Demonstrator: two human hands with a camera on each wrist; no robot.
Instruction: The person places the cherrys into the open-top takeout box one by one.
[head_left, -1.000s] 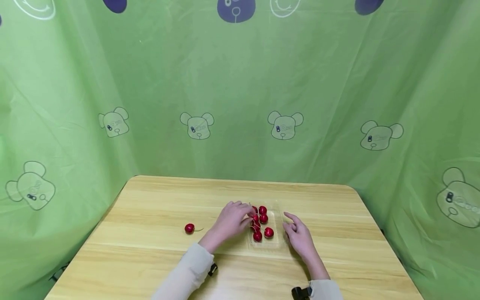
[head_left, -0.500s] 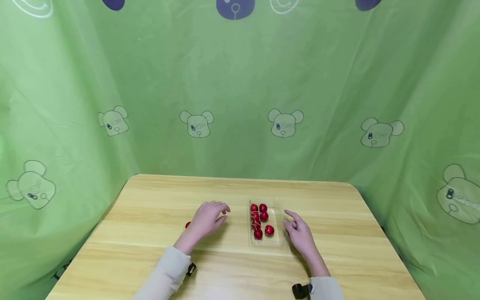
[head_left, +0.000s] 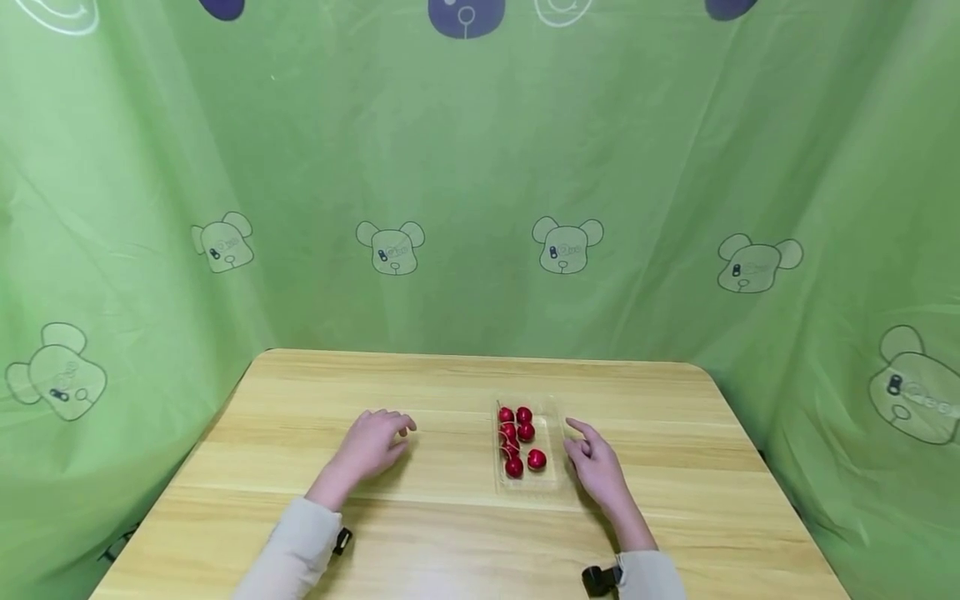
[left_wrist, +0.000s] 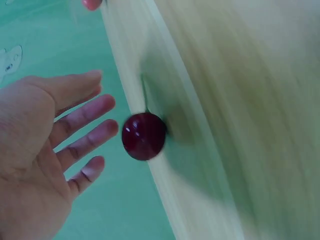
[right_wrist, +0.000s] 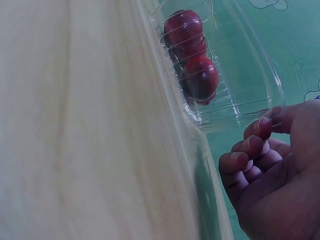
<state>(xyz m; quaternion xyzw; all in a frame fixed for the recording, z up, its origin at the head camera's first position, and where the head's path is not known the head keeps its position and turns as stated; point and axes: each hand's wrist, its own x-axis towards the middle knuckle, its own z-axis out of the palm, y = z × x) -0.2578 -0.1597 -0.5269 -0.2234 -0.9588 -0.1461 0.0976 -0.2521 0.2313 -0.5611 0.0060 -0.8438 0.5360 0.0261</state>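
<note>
My left hand hovers over the left part of the table with its fingers loosely bent and nothing in it. A dark red cherry with a thin stem lies just off its fingertips in the left wrist view; the hand hides it in the head view. My right hand holds the right edge of a clear plastic box, its thumb showing through the plastic in the right wrist view. Several red cherries lie in the box, most along its left side.
The pale wooden table has rounded far corners. A green curtain printed with bear heads hangs behind it and at both sides. Grey-white sleeves cover both forearms, with a black strap at each wrist.
My left hand has drawn back from the cherries in the box and moved left to the lone cherry, now covering it in the head view. The right hand and box stay put.
</note>
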